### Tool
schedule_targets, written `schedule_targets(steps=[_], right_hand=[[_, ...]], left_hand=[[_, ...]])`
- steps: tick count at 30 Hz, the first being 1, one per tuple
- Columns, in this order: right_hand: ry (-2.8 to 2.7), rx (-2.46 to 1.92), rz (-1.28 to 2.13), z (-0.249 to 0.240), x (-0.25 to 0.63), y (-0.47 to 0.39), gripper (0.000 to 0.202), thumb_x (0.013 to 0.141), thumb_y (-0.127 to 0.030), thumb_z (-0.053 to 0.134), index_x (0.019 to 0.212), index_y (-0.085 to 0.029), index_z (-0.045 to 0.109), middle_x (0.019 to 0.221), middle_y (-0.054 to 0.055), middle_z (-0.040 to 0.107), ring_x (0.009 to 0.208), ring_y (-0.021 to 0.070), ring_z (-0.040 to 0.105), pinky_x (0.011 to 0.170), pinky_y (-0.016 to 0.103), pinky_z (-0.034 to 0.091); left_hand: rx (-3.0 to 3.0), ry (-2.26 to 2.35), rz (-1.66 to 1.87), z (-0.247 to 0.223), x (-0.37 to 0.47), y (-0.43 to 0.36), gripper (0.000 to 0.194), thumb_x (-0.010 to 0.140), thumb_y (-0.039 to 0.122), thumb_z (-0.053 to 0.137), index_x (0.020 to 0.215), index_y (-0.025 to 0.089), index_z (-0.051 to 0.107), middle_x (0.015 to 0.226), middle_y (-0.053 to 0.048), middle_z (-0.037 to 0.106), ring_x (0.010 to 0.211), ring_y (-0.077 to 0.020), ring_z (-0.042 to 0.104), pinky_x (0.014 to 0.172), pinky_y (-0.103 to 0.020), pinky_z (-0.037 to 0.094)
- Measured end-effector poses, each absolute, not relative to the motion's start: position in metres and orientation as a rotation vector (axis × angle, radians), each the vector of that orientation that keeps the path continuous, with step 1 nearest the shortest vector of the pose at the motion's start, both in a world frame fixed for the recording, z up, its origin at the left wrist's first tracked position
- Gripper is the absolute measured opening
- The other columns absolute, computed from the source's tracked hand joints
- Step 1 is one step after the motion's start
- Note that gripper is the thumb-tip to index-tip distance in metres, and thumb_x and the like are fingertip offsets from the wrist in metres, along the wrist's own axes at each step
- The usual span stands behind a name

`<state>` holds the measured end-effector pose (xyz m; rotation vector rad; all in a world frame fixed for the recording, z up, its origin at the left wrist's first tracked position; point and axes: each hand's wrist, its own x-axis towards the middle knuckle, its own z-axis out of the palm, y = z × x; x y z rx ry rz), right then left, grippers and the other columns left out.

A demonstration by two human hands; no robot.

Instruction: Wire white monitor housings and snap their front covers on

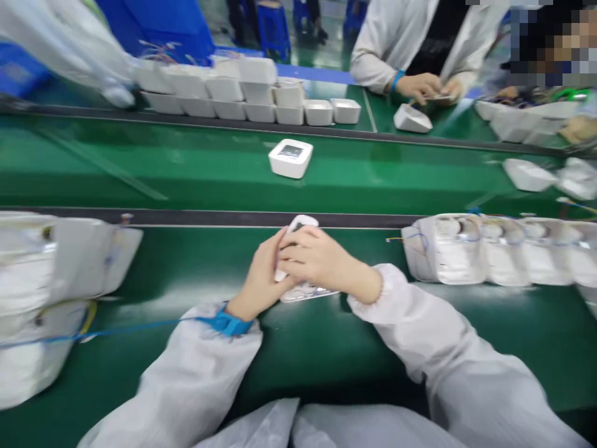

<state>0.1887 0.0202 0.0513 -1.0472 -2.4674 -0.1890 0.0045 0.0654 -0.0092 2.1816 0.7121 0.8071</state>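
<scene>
In front of me, at the far edge of my green worktop, both hands hold a small white plastic housing (305,220) with a dark patch on its face. My left hand (261,274), with a blue wrist strap, grips its left side. Fingers of my right hand (321,258) wrap over its top and right side, covering most of it. Below the hands, partly hidden, a flat white part (310,292) with shiny areas lies on the worktop.
A square white unit with a dark screen (290,158) sits on the green conveyor (209,177). White shells with wires stand at left (74,261) and right (459,249). Opposite, a co-worker's hands (424,87) handle a part near stacked white housings (252,93). A blue cord (140,328) runs left.
</scene>
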Motion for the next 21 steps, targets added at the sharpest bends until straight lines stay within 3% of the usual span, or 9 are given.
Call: schedule_targets(steps=[2,4,7,9,12,16,21], right_hand=[[-2.285,-1.039,-0.138,0.054,0.200,0.017,0.020,0.098,-0.021,0.049,0.108,-0.025,0.065,0.115,0.003,0.068,0.121,0.0205,0.052,0.101,0.043,0.040],[-2.030,-1.117,-0.086,0.056,0.213,0.019,0.025,0.094,-0.032,0.058,0.117,-0.022,0.062,0.123,0.009,0.065,0.120,0.0240,0.054,0.096,0.043,0.044],[-1.907,-1.362,0.121,0.059,0.223,0.022,0.017,0.092,-0.031,0.060,0.103,-0.019,0.065,0.099,0.007,0.069,0.089,0.0194,0.063,0.075,0.034,0.048],[-2.139,-1.486,0.242,0.062,0.223,0.021,0.011,0.092,-0.026,0.060,0.088,-0.018,0.067,0.080,0.003,0.067,0.072,0.0161,0.060,0.063,0.030,0.042],[-2.511,-1.601,0.184,0.063,0.212,0.015,0.013,0.087,-0.017,0.062,0.076,-0.016,0.069,0.076,0.006,0.066,0.071,0.0183,0.059,0.059,0.032,0.035],[-2.609,-1.690,0.098,0.058,0.196,0.009,0.007,0.082,-0.013,0.065,0.080,-0.013,0.071,0.083,0.012,0.066,0.076,0.0227,0.060,0.060,0.034,0.034],[-2.448,-1.683,0.130,0.045,0.197,0.013,0.016,0.084,-0.017,0.061,0.098,-0.015,0.069,0.084,0.008,0.066,0.077,0.0210,0.060,0.062,0.033,0.036]], left_hand=[[2.091,0.630,0.847,-0.008,0.012,0.061,0.070,0.090,0.055,0.055,0.149,0.026,0.032,0.151,-0.013,0.042,0.139,-0.0331,0.040,0.116,-0.055,0.029],[1.942,0.597,0.893,-0.008,0.015,0.059,0.072,0.091,0.053,0.052,0.153,0.027,0.024,0.157,-0.012,0.032,0.144,-0.0331,0.033,0.119,-0.056,0.025],[1.761,0.528,0.961,-0.008,0.014,0.057,0.087,0.086,0.052,0.060,0.155,0.029,0.013,0.161,-0.012,0.023,0.145,-0.0346,0.030,0.120,-0.056,0.023],[1.716,0.473,0.992,-0.011,0.013,0.053,0.092,0.082,0.050,0.065,0.155,0.028,0.014,0.160,-0.013,0.025,0.144,-0.0359,0.033,0.120,-0.058,0.024],[1.663,0.432,0.993,-0.018,0.012,0.048,0.086,0.082,0.050,0.065,0.153,0.026,0.022,0.157,-0.015,0.030,0.142,-0.0374,0.037,0.118,-0.059,0.028],[1.526,0.426,0.963,-0.026,0.014,0.044,0.087,0.081,0.062,0.061,0.151,0.024,0.027,0.155,-0.017,0.034,0.140,-0.0376,0.040,0.116,-0.058,0.031],[1.428,0.392,0.985,-0.027,0.016,0.043,0.091,0.077,0.065,0.064,0.150,0.022,0.029,0.151,-0.019,0.041,0.139,-0.0369,0.042,0.116,-0.056,0.032]])
